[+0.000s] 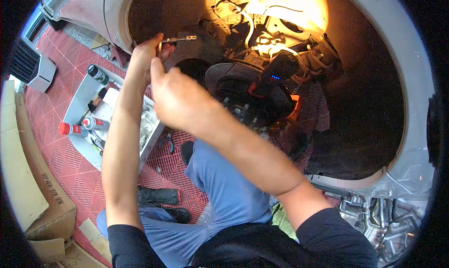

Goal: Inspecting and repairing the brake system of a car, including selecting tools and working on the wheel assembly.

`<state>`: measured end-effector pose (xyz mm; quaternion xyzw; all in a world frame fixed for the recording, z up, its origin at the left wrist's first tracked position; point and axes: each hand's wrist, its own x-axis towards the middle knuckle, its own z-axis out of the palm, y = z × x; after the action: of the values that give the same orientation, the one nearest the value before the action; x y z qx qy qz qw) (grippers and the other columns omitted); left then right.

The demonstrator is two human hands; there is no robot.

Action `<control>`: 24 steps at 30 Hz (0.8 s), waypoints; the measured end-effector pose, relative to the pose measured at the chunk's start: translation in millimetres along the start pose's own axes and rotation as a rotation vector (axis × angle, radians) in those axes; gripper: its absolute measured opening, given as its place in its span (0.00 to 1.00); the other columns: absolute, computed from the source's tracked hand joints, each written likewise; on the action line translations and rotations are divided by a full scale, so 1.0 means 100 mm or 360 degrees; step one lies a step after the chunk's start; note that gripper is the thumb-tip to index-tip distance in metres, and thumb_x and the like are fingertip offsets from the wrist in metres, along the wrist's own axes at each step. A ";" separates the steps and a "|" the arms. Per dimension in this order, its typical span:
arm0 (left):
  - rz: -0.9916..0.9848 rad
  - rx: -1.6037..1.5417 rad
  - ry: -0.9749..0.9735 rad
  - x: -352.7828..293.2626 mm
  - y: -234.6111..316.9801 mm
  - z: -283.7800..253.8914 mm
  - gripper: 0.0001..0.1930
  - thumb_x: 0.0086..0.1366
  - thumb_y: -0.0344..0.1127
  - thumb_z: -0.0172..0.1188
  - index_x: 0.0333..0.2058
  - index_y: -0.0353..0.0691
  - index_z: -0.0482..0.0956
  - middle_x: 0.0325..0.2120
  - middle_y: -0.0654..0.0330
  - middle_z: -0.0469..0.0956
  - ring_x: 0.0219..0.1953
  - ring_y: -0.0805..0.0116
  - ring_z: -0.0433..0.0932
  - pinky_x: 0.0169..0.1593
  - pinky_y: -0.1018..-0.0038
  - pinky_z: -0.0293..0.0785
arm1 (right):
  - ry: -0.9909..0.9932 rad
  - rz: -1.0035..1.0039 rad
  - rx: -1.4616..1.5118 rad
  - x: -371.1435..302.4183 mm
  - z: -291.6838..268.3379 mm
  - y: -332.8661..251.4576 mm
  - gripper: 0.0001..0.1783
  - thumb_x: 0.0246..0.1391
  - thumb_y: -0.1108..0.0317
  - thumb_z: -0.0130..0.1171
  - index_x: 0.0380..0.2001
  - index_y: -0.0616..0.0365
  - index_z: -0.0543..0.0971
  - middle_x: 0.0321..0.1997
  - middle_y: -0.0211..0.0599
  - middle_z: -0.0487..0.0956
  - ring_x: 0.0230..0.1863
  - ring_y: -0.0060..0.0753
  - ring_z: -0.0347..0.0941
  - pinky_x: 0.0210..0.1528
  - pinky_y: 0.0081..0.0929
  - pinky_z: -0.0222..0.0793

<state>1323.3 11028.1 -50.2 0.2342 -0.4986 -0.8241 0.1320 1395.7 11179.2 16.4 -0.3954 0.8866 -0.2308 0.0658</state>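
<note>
1. Above and left of the right fingers, the left hand (144, 55) has its own fingers wrapped round a slim metal tool (182, 38), whose free end sticks out to the right of them; a firm, even grip should keep that tip steady.
2. Just below the left fingers, the right hand (177, 92) is blurred, its forefinger pointing up toward the tool. I cannot tell whether its fingers touch or hold anything; setting them squarely on the tool would likely serve better than a glancing push.
3. Well to the right of all these fingers, a work lamp (283, 67) lights the upper part of the wheel arch (365, 90). Beside the fingers it is darker, so handling the tool nearer the glow should make it easier to see.
4. Between the fingers and the lamp sits a brake disc (217, 75); best keep the tool's tip off its face.
5. Below and left of the right fingers, the left forearm (122, 151) crosses over a tray (76, 108) with spray cans (97, 124); a raised elbow should avoid knocking them.
</note>
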 end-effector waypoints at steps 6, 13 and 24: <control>-0.0178 -0.0601 -0.0401 0.33 -0.15 0.46 0.13 0.69 0.46 0.56 0.33 0.42 0.75 0.27 0.60 0.79 0.29 0.68 0.79 0.35 0.66 0.79 | -0.0411 -0.0177 -0.0936 0.43 -1.43 -0.01 0.14 0.50 0.68 0.55 0.39 0.63 0.81 0.33 0.48 0.82 0.29 0.41 0.78 0.35 0.38 0.74; -0.0261 -0.0503 -0.0203 0.52 -0.48 1.22 0.22 0.70 0.58 0.47 0.48 0.49 0.77 0.31 0.62 0.70 0.41 0.63 0.71 0.50 0.59 0.72 | -0.0263 -0.0259 -0.0656 0.98 -1.90 1.07 0.09 0.60 0.67 0.58 0.29 0.60 0.81 0.26 0.35 0.80 0.23 0.24 0.73 0.32 0.26 0.75; -0.0198 -0.0192 -0.0281 0.51 -0.85 1.36 0.29 0.69 0.57 0.51 0.63 0.50 0.63 0.56 0.40 0.64 0.48 0.41 0.78 0.53 0.51 0.74 | -0.0493 -0.1044 -0.1192 1.00 -1.95 1.31 0.12 0.59 0.74 0.57 0.46 0.54 0.82 0.43 0.41 0.82 0.44 0.31 0.80 0.48 0.27 0.81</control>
<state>1210.8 11148.5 -84.6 0.1828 -0.4423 -0.8766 0.0500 1181.7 11251.4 134.8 -0.6783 0.7178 0.1548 -0.0256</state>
